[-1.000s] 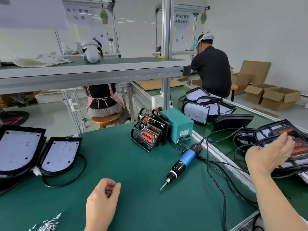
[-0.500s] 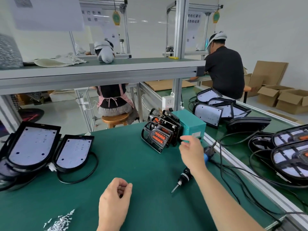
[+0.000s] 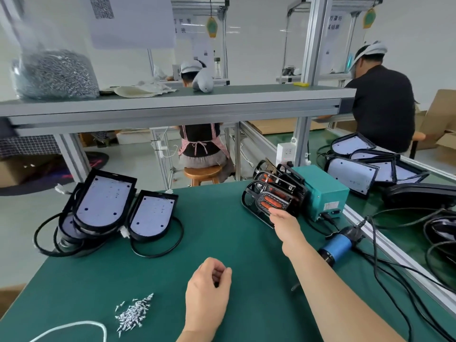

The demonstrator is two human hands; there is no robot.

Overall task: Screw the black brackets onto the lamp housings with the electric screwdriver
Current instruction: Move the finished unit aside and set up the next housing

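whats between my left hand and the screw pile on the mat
Nothing. In the head view, only bare green mat separates the left hand from the pile of screws.

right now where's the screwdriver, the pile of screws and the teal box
screwdriver [image 3: 336,245], head view, on its blue body
pile of screws [image 3: 134,313], head view, middle of the heap
teal box [image 3: 323,191], head view, on its near side face
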